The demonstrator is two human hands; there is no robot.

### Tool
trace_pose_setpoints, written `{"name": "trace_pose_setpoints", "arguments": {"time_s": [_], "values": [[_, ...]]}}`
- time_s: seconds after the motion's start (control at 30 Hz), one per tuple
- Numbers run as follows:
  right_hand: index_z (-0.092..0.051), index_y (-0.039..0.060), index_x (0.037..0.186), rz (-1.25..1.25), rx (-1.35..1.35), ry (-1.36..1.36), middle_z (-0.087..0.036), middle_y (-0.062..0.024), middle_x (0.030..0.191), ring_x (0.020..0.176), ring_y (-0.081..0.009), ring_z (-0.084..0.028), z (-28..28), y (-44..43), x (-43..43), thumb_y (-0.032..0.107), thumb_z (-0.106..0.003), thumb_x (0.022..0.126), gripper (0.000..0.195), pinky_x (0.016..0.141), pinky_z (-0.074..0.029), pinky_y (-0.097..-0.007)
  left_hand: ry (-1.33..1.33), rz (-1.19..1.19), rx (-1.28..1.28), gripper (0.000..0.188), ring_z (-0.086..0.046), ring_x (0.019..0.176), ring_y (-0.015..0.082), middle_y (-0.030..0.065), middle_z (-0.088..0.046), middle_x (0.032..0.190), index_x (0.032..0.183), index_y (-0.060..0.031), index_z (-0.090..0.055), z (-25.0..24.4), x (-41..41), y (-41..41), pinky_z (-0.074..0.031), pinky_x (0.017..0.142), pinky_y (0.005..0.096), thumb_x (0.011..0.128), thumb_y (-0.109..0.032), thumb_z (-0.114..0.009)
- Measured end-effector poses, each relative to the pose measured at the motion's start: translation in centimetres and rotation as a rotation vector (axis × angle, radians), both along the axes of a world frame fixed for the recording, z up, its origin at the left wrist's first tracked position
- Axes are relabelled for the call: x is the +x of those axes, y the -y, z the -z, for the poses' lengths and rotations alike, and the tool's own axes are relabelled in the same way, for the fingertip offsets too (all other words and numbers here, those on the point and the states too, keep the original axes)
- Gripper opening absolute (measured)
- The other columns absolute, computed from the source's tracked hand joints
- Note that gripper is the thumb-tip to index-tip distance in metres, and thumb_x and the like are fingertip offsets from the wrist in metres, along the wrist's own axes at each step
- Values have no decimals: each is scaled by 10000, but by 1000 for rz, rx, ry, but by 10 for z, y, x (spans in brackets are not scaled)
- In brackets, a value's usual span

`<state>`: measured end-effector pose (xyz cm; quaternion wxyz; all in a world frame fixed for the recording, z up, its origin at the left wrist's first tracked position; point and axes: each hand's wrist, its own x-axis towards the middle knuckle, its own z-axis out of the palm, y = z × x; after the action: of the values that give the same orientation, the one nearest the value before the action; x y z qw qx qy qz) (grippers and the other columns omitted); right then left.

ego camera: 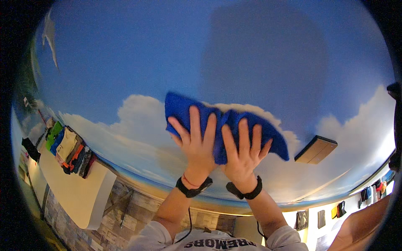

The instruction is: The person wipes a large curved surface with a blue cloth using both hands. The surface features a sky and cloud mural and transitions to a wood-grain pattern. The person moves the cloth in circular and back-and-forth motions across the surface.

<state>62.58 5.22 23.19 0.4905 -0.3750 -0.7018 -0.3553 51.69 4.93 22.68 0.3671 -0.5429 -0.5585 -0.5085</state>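
A folded piece of blue fabric (221, 135) is between my two hands over a printed surface of sky, clouds and beach. My left hand (198, 144) lies across its left part, palm down, fingers spread on top. Over the right part is my right hand (243, 153), its fingers also spread. Both thumbs are hidden behind the fabric, which creases between the hands. Its right end curves down to a point, and its upper left edge is slightly blurred. I wear a dark band on each wrist. Whether the fabric touches the surface below is unclear.
To the left, a pale counter (73, 185) bears a stack of folded colourful clothes (70, 150). A flat tan box with dark sides (316, 150) is to the right. Garments (373, 191) hang by the far-right wall. At the lower right, a brown shape (361, 226) is unclear.
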Motion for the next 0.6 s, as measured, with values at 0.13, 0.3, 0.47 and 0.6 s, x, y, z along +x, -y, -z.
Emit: {"name": "trace_pose_setpoints", "arguments": {"time_s": [0.13,0.3,0.47,0.6], "values": [[-587,303,1178,-10,-14,103,-516,34,1261,1129,-189,-447,56,1,3,263,-497,811,380,1011,-163,-500,56,67,16,412,-42,1305,556,199,-282,1429,1185,-133,-523,77,-5,-9,-66,981,662,845,-361,-486],[-530,312,1239,-14,-67,301,-451,56,1339,1256,-142,-350,148,1,15,236,-519,772,474,1047,-158,-472,-30,62,-132,409,-148,1221,595,223,-382,1311,1125,-80,-534,198,-13,-8,-161,864,697,762,-263,-584],[-577,271,1180,-247,-304,570,-519,46,1256,1055,-170,-513,178,10,28,91,-563,707,507,628,-487,-383,-107,46,-339,594,-180,1186,606,253,-367,1308,1176,-63,-503,293,-24,1,-265,751,699,649,-261,-695],[-587,247,1168,-215,-347,412,-521,34,1253,1073,-203,-495,161,15,23,106,-580,695,495,745,-431,-455,54,195,-258,666,-87,1251,612,270,-228,1418,1290,-78,-413,237,-21,9,-231,825,705,693,-210,-676]]}}
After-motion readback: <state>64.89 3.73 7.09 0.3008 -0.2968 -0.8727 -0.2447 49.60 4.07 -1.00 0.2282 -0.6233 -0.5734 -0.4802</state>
